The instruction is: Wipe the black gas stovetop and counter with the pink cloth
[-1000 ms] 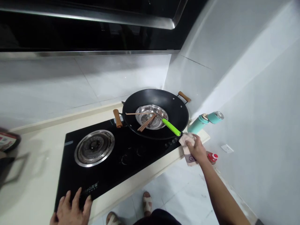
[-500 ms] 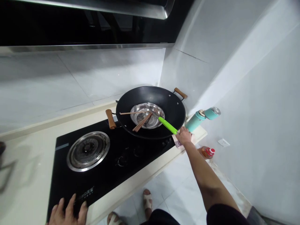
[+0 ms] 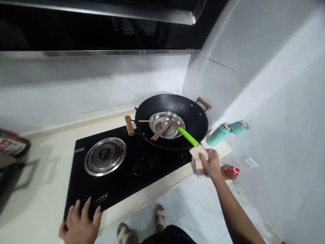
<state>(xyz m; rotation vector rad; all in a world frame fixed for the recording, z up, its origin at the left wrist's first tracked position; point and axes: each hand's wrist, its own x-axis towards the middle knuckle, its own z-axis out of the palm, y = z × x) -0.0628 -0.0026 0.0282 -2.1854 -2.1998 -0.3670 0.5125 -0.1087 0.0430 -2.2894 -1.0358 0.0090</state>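
Note:
My right hand [image 3: 211, 162] grips a pale pink cloth [image 3: 199, 156], which hangs over the counter's front edge near the hob's right end. My left hand [image 3: 82, 220], fingers spread, rests on the front left corner of the black gas hob [image 3: 114, 189]. On the hob's right side sits a black wok [image 3: 172, 101] with wooden handles. Inside it lie shiny metal bowls [image 3: 181, 122], several wooden chopsticks [image 3: 161, 131] and a utensil with a bright green handle [image 3: 188, 136]. The handle's end reaches over the wok's rim, close to the cloth.
A turquoise flask [image 3: 217, 135] stands at the counter's right end, its top tilted aside. Below is a bottle [image 3: 230, 171] with a red cap. A range hood [image 3: 101, 34] hangs overhead. Dark cookware [image 3: 11, 176] stands at the far left.
My right hand has lifted the pink cloth off the counter and drawn it towards me. My left hand stays on the hob. The view has shifted left.

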